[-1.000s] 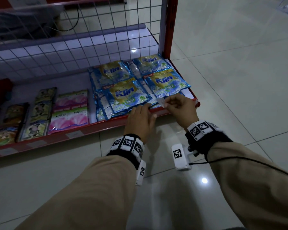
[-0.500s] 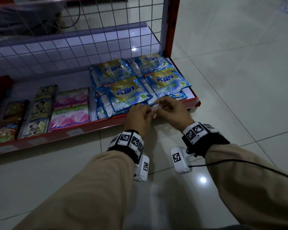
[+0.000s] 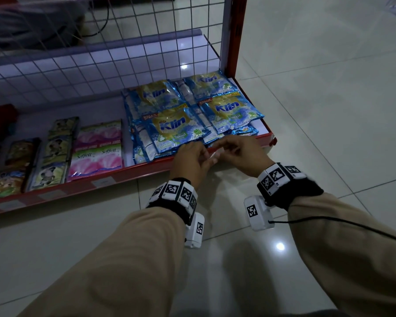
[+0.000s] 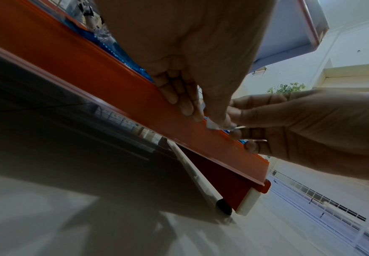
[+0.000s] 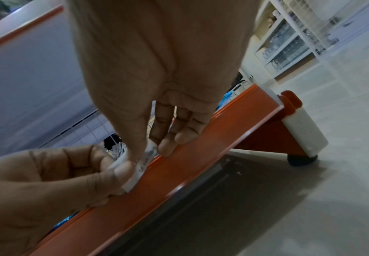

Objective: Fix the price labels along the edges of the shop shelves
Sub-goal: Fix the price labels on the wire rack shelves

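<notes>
The red front edge of the shelf [image 3: 133, 172] runs just under both sets of fingers, with blue Klin sachets [image 3: 176, 131] lying right behind them. The left hand [image 3: 190, 161] and right hand [image 3: 240, 152] meet at that edge, together pinching a small white price label [image 5: 139, 166]. The label sits between their fingertips, touching the edge's upper lip.

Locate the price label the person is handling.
The label is pinched between both hands at the top of the red shelf edge, near its right end, just in front of the Klin packets.
</notes>
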Motion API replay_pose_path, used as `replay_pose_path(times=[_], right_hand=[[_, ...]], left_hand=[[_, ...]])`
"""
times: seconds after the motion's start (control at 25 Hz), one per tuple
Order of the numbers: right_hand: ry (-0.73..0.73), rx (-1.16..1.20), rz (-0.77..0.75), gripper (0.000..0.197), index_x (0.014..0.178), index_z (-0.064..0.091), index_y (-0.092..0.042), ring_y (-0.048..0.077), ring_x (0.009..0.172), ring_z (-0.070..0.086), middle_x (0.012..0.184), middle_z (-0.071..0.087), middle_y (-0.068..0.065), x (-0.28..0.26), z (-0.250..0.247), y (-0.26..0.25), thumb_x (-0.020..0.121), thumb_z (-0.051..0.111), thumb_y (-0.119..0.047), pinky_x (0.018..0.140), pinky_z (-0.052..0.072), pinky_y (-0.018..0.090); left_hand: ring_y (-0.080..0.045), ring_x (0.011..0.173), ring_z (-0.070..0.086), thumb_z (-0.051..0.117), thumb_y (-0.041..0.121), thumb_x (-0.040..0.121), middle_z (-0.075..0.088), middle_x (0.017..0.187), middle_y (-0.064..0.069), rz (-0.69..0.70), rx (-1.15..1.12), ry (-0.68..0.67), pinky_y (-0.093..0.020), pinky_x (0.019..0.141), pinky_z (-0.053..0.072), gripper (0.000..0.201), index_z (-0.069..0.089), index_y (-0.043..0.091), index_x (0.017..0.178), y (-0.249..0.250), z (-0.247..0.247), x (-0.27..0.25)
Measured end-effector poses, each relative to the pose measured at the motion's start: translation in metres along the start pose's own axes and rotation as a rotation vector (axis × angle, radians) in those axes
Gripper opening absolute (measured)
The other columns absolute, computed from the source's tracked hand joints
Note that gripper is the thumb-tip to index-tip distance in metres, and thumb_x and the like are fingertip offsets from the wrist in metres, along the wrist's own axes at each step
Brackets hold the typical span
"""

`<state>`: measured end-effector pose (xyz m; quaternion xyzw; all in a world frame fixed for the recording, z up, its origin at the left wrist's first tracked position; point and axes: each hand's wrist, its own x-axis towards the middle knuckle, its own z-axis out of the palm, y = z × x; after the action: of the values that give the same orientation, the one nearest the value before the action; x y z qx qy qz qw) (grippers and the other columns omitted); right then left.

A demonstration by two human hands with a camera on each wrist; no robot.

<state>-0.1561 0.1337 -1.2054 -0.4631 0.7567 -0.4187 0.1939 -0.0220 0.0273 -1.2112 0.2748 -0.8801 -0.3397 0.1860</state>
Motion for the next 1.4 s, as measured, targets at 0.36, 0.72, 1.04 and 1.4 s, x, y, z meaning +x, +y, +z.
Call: replay_pose_path(times=[0.36,0.72,1.04,1.4], right_hand=[[0.075,-0.214,-0.093,0.012,0.097,0.072,-0.016,0.008,0.081,0.059,0.092,0.070,-0.001,-0.001,-0.008,-0.004,0.088,0.065,-0.013,0.075,0.045,0.017],[0.180,-0.175,-0.091,0.013,0.097,0.072,-0.008,0.020,0.090,0.063,0.096,0.070,0.007,0.005,-0.005,-0.005,0.087,0.064,-0.006,0.083,0.049,0.031],[0.096,-0.346,-0.177,0.016,0.097,0.071,-0.009,0.028,0.097,0.052,0.098,0.063,0.011,0.004,0.007,0.003,0.085,0.062,-0.003,0.081,0.040,0.033],[0.029,-0.581,-0.227,0.015,0.097,0.067,-0.009,0.029,0.096,0.049,0.099,0.059,0.012,0.001,0.006,0.013,0.087,0.065,-0.019,0.078,0.043,0.039]], left_hand=[[-0.021,0.089,0.054,0.053,0.024,0.094,0.064,0.093,-0.001,0.069,0.123,-0.014,-0.036,0.077,0.046,0.013,0.062,0.019,0.102,-0.003,-0.007,0.002],[-0.021,0.100,0.048,0.042,0.024,0.097,0.059,0.105,-0.002,0.029,0.306,-0.019,-0.032,0.076,0.038,0.021,0.053,0.018,0.113,-0.001,-0.008,-0.005],[-0.025,0.100,0.045,0.047,0.029,0.097,0.054,0.103,-0.007,0.054,0.336,-0.011,-0.034,0.077,0.038,0.025,0.062,0.017,0.114,-0.005,-0.002,-0.005],[-0.025,0.100,0.043,0.046,0.030,0.098,0.052,0.104,-0.007,0.102,0.553,-0.048,-0.030,0.072,0.034,0.027,0.064,0.014,0.110,-0.002,-0.001,-0.003]])
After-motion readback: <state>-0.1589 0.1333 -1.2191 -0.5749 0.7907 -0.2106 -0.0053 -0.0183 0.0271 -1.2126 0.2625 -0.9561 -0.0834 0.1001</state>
